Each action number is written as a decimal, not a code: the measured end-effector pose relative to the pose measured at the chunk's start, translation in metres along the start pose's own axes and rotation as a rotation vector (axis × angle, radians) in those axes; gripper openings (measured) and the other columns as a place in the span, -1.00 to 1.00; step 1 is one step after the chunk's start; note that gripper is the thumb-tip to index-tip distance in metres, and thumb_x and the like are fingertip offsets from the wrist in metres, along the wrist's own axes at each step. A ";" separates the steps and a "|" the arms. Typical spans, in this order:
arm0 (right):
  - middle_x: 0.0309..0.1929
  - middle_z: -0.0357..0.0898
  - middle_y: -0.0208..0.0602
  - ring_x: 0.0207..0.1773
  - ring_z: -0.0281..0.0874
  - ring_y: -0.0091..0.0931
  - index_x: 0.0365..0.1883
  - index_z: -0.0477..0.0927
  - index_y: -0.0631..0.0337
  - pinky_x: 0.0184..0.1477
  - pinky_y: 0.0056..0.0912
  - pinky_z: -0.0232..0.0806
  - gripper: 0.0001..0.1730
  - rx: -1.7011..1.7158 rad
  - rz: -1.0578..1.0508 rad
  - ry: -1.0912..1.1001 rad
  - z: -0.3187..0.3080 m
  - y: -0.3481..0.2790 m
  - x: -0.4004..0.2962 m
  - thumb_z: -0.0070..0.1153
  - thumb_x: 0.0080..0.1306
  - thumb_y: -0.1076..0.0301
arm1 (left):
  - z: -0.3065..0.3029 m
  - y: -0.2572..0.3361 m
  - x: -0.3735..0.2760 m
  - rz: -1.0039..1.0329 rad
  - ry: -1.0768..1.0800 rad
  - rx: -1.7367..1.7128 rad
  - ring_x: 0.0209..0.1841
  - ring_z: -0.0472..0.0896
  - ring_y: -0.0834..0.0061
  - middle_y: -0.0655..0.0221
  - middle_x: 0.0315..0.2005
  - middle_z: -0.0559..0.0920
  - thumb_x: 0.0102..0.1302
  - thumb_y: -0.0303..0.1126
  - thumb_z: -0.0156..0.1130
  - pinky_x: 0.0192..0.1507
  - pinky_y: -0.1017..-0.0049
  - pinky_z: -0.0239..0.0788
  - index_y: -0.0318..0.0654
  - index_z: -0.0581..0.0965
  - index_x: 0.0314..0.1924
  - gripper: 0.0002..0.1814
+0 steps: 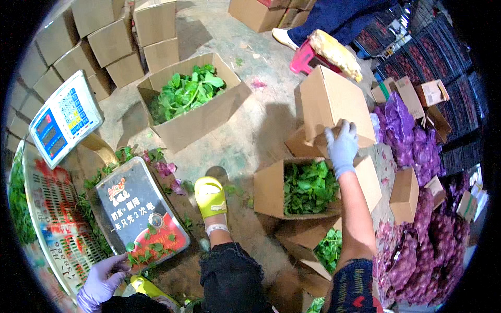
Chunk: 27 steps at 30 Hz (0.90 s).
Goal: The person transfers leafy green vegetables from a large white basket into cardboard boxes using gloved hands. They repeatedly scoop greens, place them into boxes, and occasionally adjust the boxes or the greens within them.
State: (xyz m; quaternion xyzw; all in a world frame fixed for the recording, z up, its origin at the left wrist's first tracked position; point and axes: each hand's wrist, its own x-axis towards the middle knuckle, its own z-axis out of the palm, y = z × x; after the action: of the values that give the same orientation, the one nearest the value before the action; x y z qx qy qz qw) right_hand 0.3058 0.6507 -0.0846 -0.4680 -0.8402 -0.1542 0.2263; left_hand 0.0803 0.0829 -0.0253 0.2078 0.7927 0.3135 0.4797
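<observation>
My right hand (343,148), in a pale grey-blue glove, touches the near edge of a cardboard box (339,105) at the right; whether its fingers grip the box cannot be told. Below that hand is an open cardboard box (270,189) filled with leafy green herbs (307,187). My left hand (105,278), in a purple glove, is at the lower left by the scale's platform (137,203), its fingers partly bent near small loose sprigs (150,250). The scale's keypad and display panel (66,117) stand at the left. Another open box (195,125) holds green herbs (190,92).
Stacked cartons (109,43) stand at the upper left. A large plastic basket (54,231) is beside the scale. Purple net sacks of onions (419,242) lie at the right. A person's leg (332,19) is near a pink stool (303,58). Leaf scraps litter the floor.
</observation>
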 end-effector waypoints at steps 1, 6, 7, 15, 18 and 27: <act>0.10 0.30 0.24 0.10 0.32 0.03 0.07 0.33 0.30 0.06 0.00 0.27 -0.33 -0.146 0.085 0.021 0.017 0.000 0.011 0.16 0.15 -0.01 | 0.001 0.003 -0.001 -0.012 0.003 -0.010 -0.19 0.57 0.55 0.22 -0.26 0.62 0.18 -0.53 0.10 -0.08 0.55 0.40 -0.46 0.36 0.16 -0.50; 0.10 0.36 0.28 0.14 0.32 0.07 0.01 0.44 0.29 0.04 0.09 0.25 -0.29 -0.285 0.135 -0.112 0.034 -0.050 0.025 0.07 0.11 -0.15 | 0.002 0.014 0.004 0.035 -0.025 0.029 -0.19 0.59 0.53 0.20 -0.25 0.63 0.19 -0.53 0.10 -0.09 0.56 0.42 -0.43 0.36 0.17 -0.50; 0.06 0.41 0.20 0.12 0.35 0.03 -0.01 0.47 0.26 0.04 0.08 0.25 -0.32 -0.129 0.061 -0.467 -0.008 -0.085 0.033 0.08 0.10 -0.13 | 0.002 0.015 0.004 0.044 -0.028 0.045 -0.19 0.59 0.53 0.20 -0.25 0.63 0.19 -0.54 0.10 -0.09 0.56 0.42 -0.43 0.36 0.17 -0.50; 0.17 0.33 -0.01 0.24 0.22 -0.08 0.12 0.39 0.14 0.05 0.09 0.23 -0.28 -0.159 -0.141 0.091 -0.056 -0.103 0.086 0.19 0.04 -0.05 | 0.004 -0.001 -0.004 0.019 -0.036 -0.035 -0.19 0.61 0.50 0.19 -0.24 0.64 0.22 -0.48 0.13 -0.10 0.52 0.44 -0.41 0.39 0.13 -0.55; 0.14 0.37 0.11 0.15 0.35 -0.02 0.21 0.24 0.32 0.14 -0.08 0.24 -0.07 0.385 0.003 -0.233 0.017 -0.038 0.107 0.25 0.00 -0.09 | -0.001 -0.012 -0.002 0.070 -0.047 0.030 -0.21 0.63 0.45 0.17 -0.24 0.64 0.23 -0.41 0.17 -0.11 0.49 0.44 -0.39 0.40 0.13 -0.54; -0.13 0.54 0.10 -0.06 0.51 -0.07 -0.10 0.50 0.29 -0.09 -0.09 0.34 -0.22 0.224 0.009 -0.579 0.016 -0.125 0.076 0.06 0.06 -0.32 | -0.008 -0.013 0.000 0.068 -0.138 0.171 -0.18 0.63 0.41 0.16 -0.23 0.63 0.27 -0.21 0.18 -0.09 0.48 0.43 -0.32 0.41 0.14 -0.50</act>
State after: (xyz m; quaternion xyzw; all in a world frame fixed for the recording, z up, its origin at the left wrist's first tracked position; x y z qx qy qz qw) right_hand 0.1602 0.6487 -0.0640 -0.4685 -0.8793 0.0802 0.0282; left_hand 0.0733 0.0708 -0.0316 0.2958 0.7741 0.2459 0.5028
